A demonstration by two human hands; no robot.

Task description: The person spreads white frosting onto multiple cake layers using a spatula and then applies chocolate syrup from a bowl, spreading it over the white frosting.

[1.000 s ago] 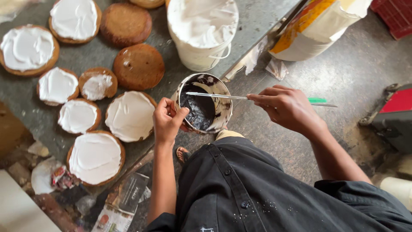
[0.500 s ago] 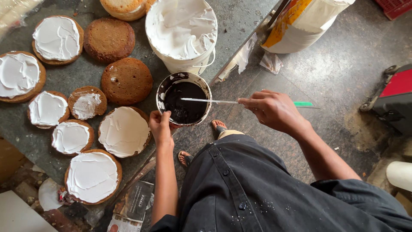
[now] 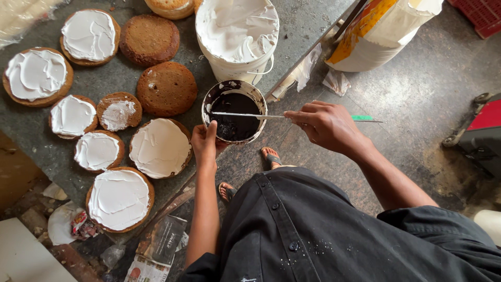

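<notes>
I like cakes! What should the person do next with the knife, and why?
Probably dip the knife into the dark sauce: its blade lies across the tin, the right hand grips it, and the left hand steadies the tin.

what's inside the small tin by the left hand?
The tin holds dark glossy paste; a flat blade lies across it. The paste covers the bottom.

- Left hand (image 3: 204, 143) grips the near rim of a small bowl of dark sauce (image 3: 235, 111) at the counter (image 3: 292, 26) edge.
- Right hand (image 3: 326, 125) holds a palette knife (image 3: 245, 115) flat across the bowl.
- White cream bucket (image 3: 237, 36) stands just behind it.
- An iced cake round (image 3: 159, 148) lies left of the left hand.
</notes>
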